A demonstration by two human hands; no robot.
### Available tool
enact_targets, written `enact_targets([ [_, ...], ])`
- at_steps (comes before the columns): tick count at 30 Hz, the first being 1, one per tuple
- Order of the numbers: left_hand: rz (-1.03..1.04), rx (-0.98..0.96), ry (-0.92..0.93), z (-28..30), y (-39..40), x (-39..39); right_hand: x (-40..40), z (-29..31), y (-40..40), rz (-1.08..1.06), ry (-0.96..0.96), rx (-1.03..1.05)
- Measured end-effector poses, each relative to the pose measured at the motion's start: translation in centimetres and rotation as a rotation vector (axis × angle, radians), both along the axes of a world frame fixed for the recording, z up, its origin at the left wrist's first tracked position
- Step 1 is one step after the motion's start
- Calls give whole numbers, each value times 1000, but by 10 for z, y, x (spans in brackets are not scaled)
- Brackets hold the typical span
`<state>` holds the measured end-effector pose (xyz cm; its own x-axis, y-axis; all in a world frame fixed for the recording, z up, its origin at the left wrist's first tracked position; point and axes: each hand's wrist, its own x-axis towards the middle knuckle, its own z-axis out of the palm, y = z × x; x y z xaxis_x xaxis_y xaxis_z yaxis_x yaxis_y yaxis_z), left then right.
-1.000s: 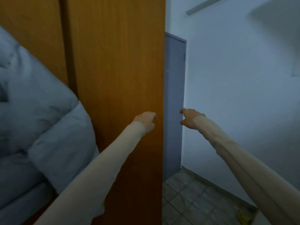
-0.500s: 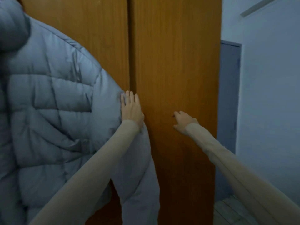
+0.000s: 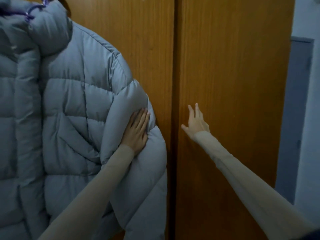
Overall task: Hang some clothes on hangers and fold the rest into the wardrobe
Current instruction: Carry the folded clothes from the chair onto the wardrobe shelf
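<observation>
A wooden wardrobe [image 3: 225,66] fills most of the view, its two brown doors shut and meeting at a dark vertical seam just right of centre. In front of the left door hangs a big grey padded jacket [image 3: 69,110], quilted in wide panels, with its collar up at the top left corner. A purple hanger [image 3: 31,13] shows at the collar; its hook is cut off by the top edge, so what it hangs from cannot be told. The jacket's sleeve [image 3: 138,170] bulges out on the right side and reaches close to the seam between the doors.

To the right of the wardrobe stands a pale wall [image 3: 308,118] with a grey door [image 3: 294,118] set against it.

The left hand [image 3: 136,132] lies flat on the jacket's sleeve, fingers straight and together, pressing into the padding. The right hand [image 3: 195,122] is spread wide against the right wardrobe door just beside the seam, fingers straight and apart, holding nothing; it seems to touch the wood, though contact is hard to judge from this angle. Both forearms wear tight beige sleeves.
</observation>
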<state>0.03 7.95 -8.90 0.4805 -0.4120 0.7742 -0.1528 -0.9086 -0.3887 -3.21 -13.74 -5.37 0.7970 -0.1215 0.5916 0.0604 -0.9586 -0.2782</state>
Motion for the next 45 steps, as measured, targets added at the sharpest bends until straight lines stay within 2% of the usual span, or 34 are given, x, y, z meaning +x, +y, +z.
enact_targets([
  [5,-96,-15,27,-10,19,4,21,-15,4,-13,64,-19],
  [15,-285,-262,121,-28,20,24,42,-35,9,-97,-44,-92],
  [21,-291,-282,98,-29,18,31,43,-35,10,-129,-39,-131],
  [29,-280,-265,155,-29,19,25,36,-37,15,-131,-43,-152],
  [38,-226,-260,168,-28,17,21,13,-41,1,-38,-59,-130],
  [45,-210,-425,252,-25,-17,-5,-25,-45,-22,73,-75,-122],
])
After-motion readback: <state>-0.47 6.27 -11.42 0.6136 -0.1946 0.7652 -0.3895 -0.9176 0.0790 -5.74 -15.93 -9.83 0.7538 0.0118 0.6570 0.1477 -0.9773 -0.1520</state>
